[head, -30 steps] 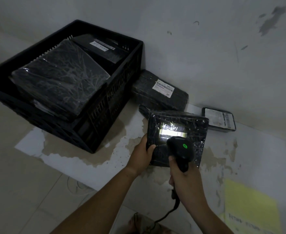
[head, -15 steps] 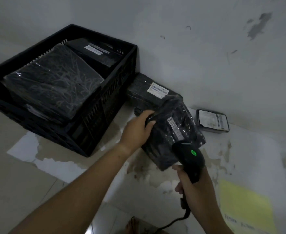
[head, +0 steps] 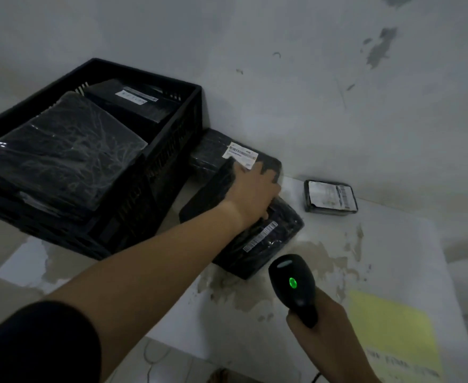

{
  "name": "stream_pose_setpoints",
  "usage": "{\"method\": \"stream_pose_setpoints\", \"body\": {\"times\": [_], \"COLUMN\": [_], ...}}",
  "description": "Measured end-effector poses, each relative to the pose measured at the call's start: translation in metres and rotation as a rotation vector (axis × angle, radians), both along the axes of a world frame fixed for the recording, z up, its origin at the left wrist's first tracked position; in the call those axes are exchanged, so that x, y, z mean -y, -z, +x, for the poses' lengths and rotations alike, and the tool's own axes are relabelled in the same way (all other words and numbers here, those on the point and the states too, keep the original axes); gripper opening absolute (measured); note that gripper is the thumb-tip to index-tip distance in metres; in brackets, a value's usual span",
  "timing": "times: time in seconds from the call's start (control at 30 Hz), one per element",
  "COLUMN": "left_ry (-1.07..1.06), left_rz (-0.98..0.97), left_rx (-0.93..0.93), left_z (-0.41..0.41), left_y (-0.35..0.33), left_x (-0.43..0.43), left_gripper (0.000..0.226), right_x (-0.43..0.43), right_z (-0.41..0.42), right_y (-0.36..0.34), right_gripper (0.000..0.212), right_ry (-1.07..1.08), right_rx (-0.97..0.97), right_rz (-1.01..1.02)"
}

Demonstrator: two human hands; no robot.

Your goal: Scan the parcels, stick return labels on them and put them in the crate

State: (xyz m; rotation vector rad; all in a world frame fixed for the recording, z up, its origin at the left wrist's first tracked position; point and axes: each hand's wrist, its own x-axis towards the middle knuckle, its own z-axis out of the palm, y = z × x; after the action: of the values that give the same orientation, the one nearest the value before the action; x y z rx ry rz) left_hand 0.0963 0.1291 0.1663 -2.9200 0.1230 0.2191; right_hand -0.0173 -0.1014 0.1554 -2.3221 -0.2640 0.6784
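Black plastic film is catching a dull shine on the wrapped parcel (head: 266, 239), which is lying flat on the white bench (head: 393, 244) near the middle of the scene, with a barcode strip showing on its top face. The left hand (head: 252, 194) is stretching out over the parcel's twelve o'clock end, its fingers (head: 263, 175) curling over the far edge and gripping the parcel. Just behind, at twelve o'clock, a labelled parcel (head: 216, 153) is sitting against the wall (head: 310, 92), and the two parcels seem to be touching. At two o'clock, well apart, a small parcel (head: 330, 197) is lying face up by the wall with a pale label covering its top. At ten o'clock the black crate (head: 150, 74) is standing just beside the parcels, holding a large parcel (head: 61, 150) propped at a tilt and a boxed parcel (head: 133, 106) behind it. At five o'clock the right hand (head: 321, 324) is holding the scanner (head: 293, 283) upright, its fingers wrapping tight round the handle, with a green light glowing on the head, which is hovering just short of the wrapped parcel's near corner. At four o'clock a yellow label sheet (head: 393, 327) is lying flat on the bench, its print too blurred to read.
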Motion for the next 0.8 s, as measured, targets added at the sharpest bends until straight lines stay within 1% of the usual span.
{"method": "stream_pose_setpoints", "body": {"times": [0.03,0.07,0.1,0.13,0.17,0.2,0.23,0.27,0.3,0.33,0.37,0.43,0.53,0.57,0.63,0.7,0.8], "left_ry": [-0.052,-0.05,-0.004,0.039,0.032,-0.038,-0.155,-0.292,-0.395,-0.437,-0.426,-0.335,-0.279,-0.272,-0.263,-0.211,-0.143], "left_rz": [-0.105,-0.254,-0.451,-0.644,-0.781,-0.852,-0.859,-0.832,-0.813,-0.823,-0.838,-0.853,-0.927,-0.896,-0.756,-0.64,-0.613], "left_rx": [0.054,0.156,0.271,0.345,0.364,0.341,0.29,0.225,0.169,0.146,0.15,0.156,0.124,0.086,-0.014,-0.07,-0.066], "left_z": [-0.002,-0.003,-0.005,-0.007,-0.009,-0.011,-0.013,-0.014,-0.016,-0.018,-0.02,-0.022,-0.028,-0.03,-0.031,-0.029,-0.027], "left_y": [0.001,0.005,0.009,0.013,0.017,0.024,0.033,0.045,0.056,0.065,0.068,0.065,0.061,0.063,0.071,0.076,0.072], "left_x": [-0.003,-0.009,-0.016,-0.024,-0.03,-0.034,-0.038,-0.041,-0.044,-0.048,-0.051,-0.051,-0.044,-0.043,-0.042,-0.042,-0.038], "left_gripper": [0.06,0.056,0.052,0.052,0.059,0.073,0.089,0.102,0.108,0.106,0.102,0.096,0.092,0.092,0.1,0.103,0.102], "right_x": [0.002,0.004,0.007,0.01,0.013,0.016,0.017,0.019,0.021,0.023,0.024,0.026,0.024,0.023,0.023,0.024,0.025], "right_z": [0.001,0.002,0.003,0.003,0.003,0.003,0.002,0.001,-0.001,-0.002,-0.002,-0.001,0.003,0.005,0.008,0.009,0.004], "right_y": [0.002,0.004,0.006,0.008,0.009,0.011,0.012,0.015,0.018,0.02,0.023,0.029,0.04,0.042,0.048,0.054,0.062], "right_gripper": [0.035,0.035,0.034,0.033,0.029,0.024,0.022,0.029,0.037,0.039,0.035,0.026,0.031,0.032,0.028,0.025,0.027], "right_ry": [-0.012,-0.024,-0.033,-0.035,-0.032,-0.023,-0.011,0.006,0.018,0.027,0.041,0.073,0.101,0.113,0.147,0.17,0.185], "right_rx": [-0.006,-0.017,-0.027,-0.033,-0.031,-0.028,-0.025,-0.024,-0.018,-0.013,-0.009,-0.017,-0.004,0.021,0.073,0.102,0.106], "right_rz": [0.006,0.008,0.011,0.02,0.039,0.055,0.075,0.09,0.109,0.121,0.132,0.146,0.15,0.156,0.173,0.18,0.189]}}
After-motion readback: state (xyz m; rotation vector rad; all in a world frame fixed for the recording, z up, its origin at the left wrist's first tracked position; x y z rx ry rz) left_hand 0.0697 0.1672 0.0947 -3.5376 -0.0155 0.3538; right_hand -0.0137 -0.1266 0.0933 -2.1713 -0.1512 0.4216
